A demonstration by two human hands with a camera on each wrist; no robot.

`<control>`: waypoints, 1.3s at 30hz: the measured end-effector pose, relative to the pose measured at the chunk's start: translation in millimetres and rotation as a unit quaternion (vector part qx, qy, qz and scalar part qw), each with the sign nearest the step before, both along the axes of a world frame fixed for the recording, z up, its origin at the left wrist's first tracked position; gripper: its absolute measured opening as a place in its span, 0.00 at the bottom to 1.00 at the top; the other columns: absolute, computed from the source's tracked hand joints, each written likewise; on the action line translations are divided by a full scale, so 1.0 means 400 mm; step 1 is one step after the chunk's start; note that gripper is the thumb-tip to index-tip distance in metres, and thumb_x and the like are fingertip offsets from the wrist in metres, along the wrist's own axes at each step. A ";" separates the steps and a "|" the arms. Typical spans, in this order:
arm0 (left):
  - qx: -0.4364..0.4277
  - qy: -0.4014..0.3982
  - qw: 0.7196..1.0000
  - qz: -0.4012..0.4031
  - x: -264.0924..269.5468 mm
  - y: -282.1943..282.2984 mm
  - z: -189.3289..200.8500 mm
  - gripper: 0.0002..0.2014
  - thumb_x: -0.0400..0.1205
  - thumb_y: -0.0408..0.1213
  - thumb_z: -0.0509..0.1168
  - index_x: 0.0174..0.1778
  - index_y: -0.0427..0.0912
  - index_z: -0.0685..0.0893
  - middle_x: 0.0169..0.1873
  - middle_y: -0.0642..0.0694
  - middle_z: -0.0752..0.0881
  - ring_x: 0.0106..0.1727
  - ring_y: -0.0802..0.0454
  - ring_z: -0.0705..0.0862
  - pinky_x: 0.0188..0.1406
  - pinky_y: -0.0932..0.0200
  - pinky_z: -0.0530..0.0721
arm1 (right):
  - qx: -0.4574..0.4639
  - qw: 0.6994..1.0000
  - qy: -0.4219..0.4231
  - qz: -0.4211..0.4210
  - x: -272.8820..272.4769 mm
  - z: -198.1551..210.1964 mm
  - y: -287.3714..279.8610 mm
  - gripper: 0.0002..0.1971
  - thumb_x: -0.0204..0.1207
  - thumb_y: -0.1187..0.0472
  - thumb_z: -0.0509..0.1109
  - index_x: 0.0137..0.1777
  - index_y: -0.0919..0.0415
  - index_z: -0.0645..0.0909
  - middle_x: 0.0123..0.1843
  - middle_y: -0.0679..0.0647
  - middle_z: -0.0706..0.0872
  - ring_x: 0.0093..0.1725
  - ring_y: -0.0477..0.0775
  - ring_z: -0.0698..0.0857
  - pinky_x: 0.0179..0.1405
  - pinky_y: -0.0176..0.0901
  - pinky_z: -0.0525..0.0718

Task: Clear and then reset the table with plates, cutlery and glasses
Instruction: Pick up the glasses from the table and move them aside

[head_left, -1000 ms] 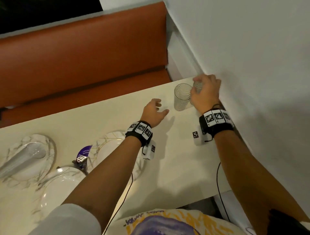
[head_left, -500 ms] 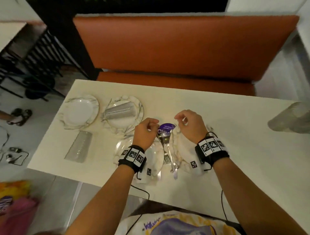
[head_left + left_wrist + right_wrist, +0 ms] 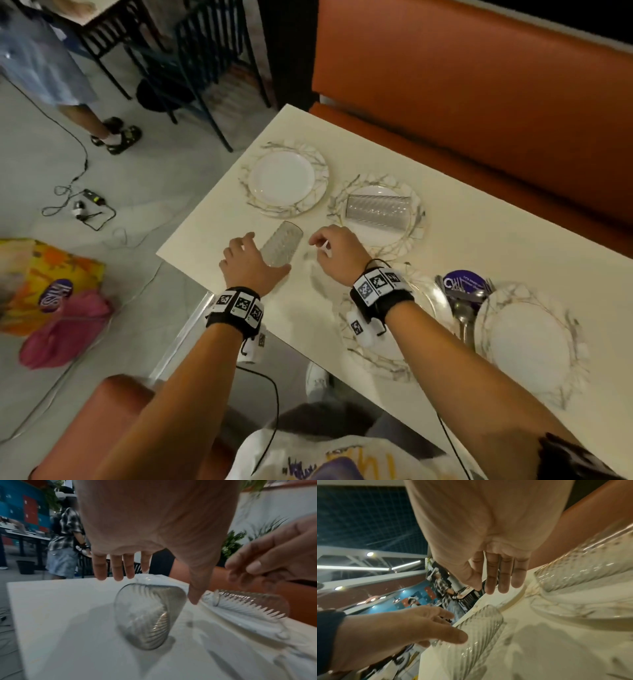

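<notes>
A ribbed clear glass (image 3: 282,247) lies on its side near the left end of the white table (image 3: 496,246). My left hand (image 3: 251,258) hovers just over its base with fingers (image 3: 118,569) straight and thumb (image 3: 453,635) spread beside it, gripping nothing. My right hand (image 3: 334,251) is just to the right, empty, its fingers (image 3: 501,577) relaxed. A second glass (image 3: 376,209) lies on a marbled plate (image 3: 416,219) just beyond the right hand. An empty marbled plate (image 3: 287,183) sits at the far left.
Two more marbled plates (image 3: 387,356) (image 3: 529,339) sit near the front edge, with cutlery (image 3: 464,313) and a purple disc (image 3: 460,282) between them. An orange bench (image 3: 479,85) backs the table. A person (image 3: 44,65), chairs and cables stand on the floor at left.
The view swung left. Both hands left the cutlery at mid table and moved to the table's left end. The left hand now spreads over the lying glass.
</notes>
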State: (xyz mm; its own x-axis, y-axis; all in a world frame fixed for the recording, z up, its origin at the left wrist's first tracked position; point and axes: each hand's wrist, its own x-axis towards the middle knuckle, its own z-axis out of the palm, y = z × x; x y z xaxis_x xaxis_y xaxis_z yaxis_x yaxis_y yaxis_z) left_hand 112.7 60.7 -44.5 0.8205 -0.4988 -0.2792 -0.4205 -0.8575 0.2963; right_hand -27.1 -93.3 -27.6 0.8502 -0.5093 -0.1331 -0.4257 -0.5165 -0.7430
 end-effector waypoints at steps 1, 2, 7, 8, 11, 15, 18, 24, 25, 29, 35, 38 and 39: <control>0.027 0.021 0.999 0.005 0.013 0.015 -0.016 0.55 0.67 0.64 0.81 0.85 0.42 0.66 0.77 0.38 0.72 0.77 0.34 0.73 0.74 0.35 0.74 | -0.007 1.000 0.021 0.022 0.035 -0.006 0.014 0.15 0.77 0.68 0.67 0.60 0.56 0.84 0.56 0.52 0.85 0.58 0.52 0.78 0.59 0.44 0.79; 0.033 0.041 0.999 0.012 0.022 0.029 -0.035 0.55 0.67 0.64 0.81 0.84 0.42 0.65 0.76 0.38 0.72 0.77 0.34 0.74 0.73 0.35 0.75 | -0.017 0.998 0.044 0.042 0.066 -0.012 0.026 0.17 0.76 0.68 0.67 0.63 0.56 0.83 0.60 0.53 0.83 0.61 0.55 0.77 0.62 0.47 0.79; -0.093 0.066 0.993 0.006 0.030 0.055 -0.063 0.43 0.69 0.51 0.84 0.77 0.41 0.76 0.69 0.41 0.78 0.68 0.39 0.80 0.65 0.41 0.82 | -0.090 0.986 0.096 0.106 0.133 -0.035 0.054 0.39 0.67 0.74 0.69 0.79 0.49 0.72 0.77 0.52 0.72 0.74 0.59 0.69 0.72 0.55 0.73; -0.122 0.065 0.990 0.001 0.031 0.055 -0.057 0.42 0.68 0.50 0.84 0.77 0.41 0.77 0.68 0.42 0.79 0.67 0.41 0.80 0.65 0.43 0.82 | -0.107 0.981 0.108 0.118 0.136 -0.040 0.054 0.42 0.66 0.73 0.71 0.81 0.47 0.69 0.80 0.53 0.69 0.76 0.60 0.66 0.73 0.55 0.72; -0.204 0.082 0.975 -0.012 0.041 0.040 -0.021 0.45 0.68 0.50 0.86 0.79 0.42 0.75 0.67 0.46 0.79 0.62 0.48 0.82 0.62 0.49 0.84 | -0.128 0.980 0.108 0.112 0.130 -0.057 0.044 0.43 0.69 0.61 0.79 0.83 0.47 0.65 0.82 0.55 0.66 0.78 0.61 0.64 0.77 0.58 0.69; -0.305 0.113 0.946 -0.014 0.061 -0.024 0.041 0.50 0.67 0.49 0.87 0.81 0.43 0.70 0.65 0.50 0.82 0.61 0.55 0.83 0.58 0.59 0.82 | -0.058 0.998 0.030 0.019 0.110 -0.074 0.019 0.39 0.73 0.50 0.81 0.81 0.51 0.67 0.76 0.54 0.75 0.73 0.59 0.72 0.74 0.57 0.75; -0.364 0.149 0.919 0.011 0.052 -0.093 0.074 0.49 0.66 0.48 0.88 0.80 0.45 0.70 0.63 0.51 0.85 0.64 0.58 0.84 0.61 0.59 0.84 | 0.055 0.997 -0.014 -0.043 0.092 -0.062 0.007 0.38 0.72 0.46 0.81 0.79 0.51 0.69 0.70 0.51 0.82 0.64 0.53 0.82 0.64 0.49 0.83; -0.413 0.209 0.885 0.056 0.006 -0.207 0.094 0.43 0.67 0.49 0.88 0.76 0.45 0.77 0.60 0.52 0.87 0.61 0.60 0.88 0.67 0.53 0.87 | 0.030 0.997 -0.007 -0.069 0.016 -0.003 -0.097 0.34 0.73 0.60 0.78 0.79 0.54 0.71 0.64 0.51 0.85 0.62 0.53 0.81 0.66 0.53 0.83; -0.413 0.213 0.884 0.052 -0.001 -0.219 0.095 0.43 0.67 0.49 0.88 0.76 0.45 0.77 0.60 0.52 0.87 0.62 0.60 0.87 0.67 0.54 0.86 | 0.006 0.995 -0.009 -0.102 -0.002 0.003 -0.130 0.34 0.73 0.62 0.76 0.79 0.54 0.71 0.64 0.51 0.83 0.65 0.54 0.79 0.68 0.55 0.81; -0.408 0.220 0.885 0.035 -0.016 -0.251 0.095 0.44 0.67 0.48 0.88 0.77 0.45 0.76 0.62 0.52 0.86 0.63 0.60 0.87 0.68 0.56 0.85 | -0.155 0.966 0.068 -0.196 -0.071 0.004 -0.266 0.41 0.67 0.59 0.78 0.81 0.47 0.66 0.75 0.55 0.75 0.72 0.62 0.70 0.69 0.57 0.74; -0.399 0.219 0.890 0.028 -0.013 -0.260 0.096 0.44 0.67 0.48 0.88 0.77 0.46 0.76 0.62 0.53 0.86 0.63 0.60 0.86 0.68 0.58 0.85 | -0.153 0.945 0.267 -0.111 -0.105 -0.051 -0.397 0.54 0.65 0.53 0.83 0.87 0.46 0.54 0.88 0.54 0.57 0.87 0.62 0.53 0.80 0.70 0.60; -0.393 0.216 0.893 0.022 -0.007 -0.260 0.098 0.44 0.67 0.47 0.88 0.77 0.46 0.76 0.62 0.52 0.85 0.63 0.60 0.86 0.66 0.62 0.85 | -0.145 0.948 0.271 -0.084 -0.100 -0.065 -0.411 0.44 0.68 0.58 0.79 0.83 0.46 0.62 0.85 0.53 0.66 0.85 0.59 0.61 0.78 0.67 0.60; -0.391 0.215 0.895 0.019 -0.007 -0.262 0.101 0.44 0.67 0.48 0.88 0.77 0.45 0.76 0.62 0.52 0.85 0.63 0.60 0.86 0.66 0.62 0.85 | -0.145 0.949 0.265 -0.087 -0.100 -0.064 -0.408 0.40 0.68 0.59 0.77 0.80 0.45 0.65 0.82 0.53 0.71 0.81 0.59 0.67 0.76 0.65 0.62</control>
State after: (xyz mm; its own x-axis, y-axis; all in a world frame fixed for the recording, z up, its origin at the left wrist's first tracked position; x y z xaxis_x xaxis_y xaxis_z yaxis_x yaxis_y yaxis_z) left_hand 109.8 -43.9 -4.1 0.7416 -0.6538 -0.1501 -0.0994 -0.3284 0.9393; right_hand -67.3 -256.6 -53.1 0.6020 -0.7167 -0.3521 -0.7981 -0.5535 -0.2380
